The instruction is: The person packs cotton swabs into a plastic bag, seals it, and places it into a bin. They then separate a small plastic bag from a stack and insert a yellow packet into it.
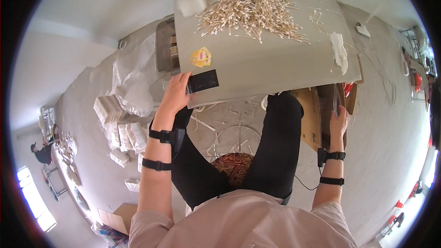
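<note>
At the table's near left edge, my left hand (175, 93) is closed on the end of a black flat rectangular object (205, 81), whose exact kind I cannot make out. Small yellow cards (201, 57) lie just beyond it. On the right, my right hand (339, 121) is down beside the open cardboard box (308, 112), its fingers closed on a clear plastic piece (336, 97). A large heap of cotton swabs (250, 7) covers the far part of the grey table (257, 66).
A whitish translucent block (191, 4) sits left of the heap, and a crumpled white strip (339, 53) lies at the table's right. Stacked white packs (131, 135) and clear plastic bags (133, 87) are on the floor at left. Stray swabs litter the floor below the table.
</note>
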A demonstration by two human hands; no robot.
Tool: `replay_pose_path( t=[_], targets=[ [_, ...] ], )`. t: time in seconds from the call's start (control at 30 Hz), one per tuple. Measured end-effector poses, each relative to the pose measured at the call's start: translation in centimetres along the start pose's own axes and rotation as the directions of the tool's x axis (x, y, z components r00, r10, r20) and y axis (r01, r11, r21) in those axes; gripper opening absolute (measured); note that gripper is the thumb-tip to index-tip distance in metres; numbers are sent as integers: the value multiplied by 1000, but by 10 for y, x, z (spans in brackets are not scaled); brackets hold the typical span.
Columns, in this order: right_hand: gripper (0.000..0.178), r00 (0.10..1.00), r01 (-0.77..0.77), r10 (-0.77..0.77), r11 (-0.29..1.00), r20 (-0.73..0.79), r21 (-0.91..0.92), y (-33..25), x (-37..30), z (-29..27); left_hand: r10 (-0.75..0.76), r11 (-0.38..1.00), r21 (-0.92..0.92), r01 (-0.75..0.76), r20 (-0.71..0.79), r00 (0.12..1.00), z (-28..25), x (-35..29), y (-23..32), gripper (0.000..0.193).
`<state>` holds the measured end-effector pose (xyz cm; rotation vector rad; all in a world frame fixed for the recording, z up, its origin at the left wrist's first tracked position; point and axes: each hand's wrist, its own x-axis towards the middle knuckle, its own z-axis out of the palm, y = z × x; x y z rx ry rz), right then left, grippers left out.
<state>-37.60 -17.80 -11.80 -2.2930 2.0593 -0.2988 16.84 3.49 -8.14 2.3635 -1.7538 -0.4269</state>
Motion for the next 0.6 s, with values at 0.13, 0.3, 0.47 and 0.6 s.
replay_pose_path(
  t=[0.13,0.3,0.47,0.6],
  targets=[
    [46,954,-201,191,979,232,18,22,-7,26,1,986,-164,5,38,999,6,-7,-6,70],
    [47,944,-197,164,976,288,89,29,-3,60,-22,996,-94,10,-120,993,18,-3,6,63],
    [37,959,-250,248,968,135,-2,9,16,35,-19,995,-95,-6,-258,966,15,-13,46,52],
    [39,772,-316,295,947,563,-63,24,30,39,24,975,-207,-86,-283,959,17,-24,81,47]
  ],
)
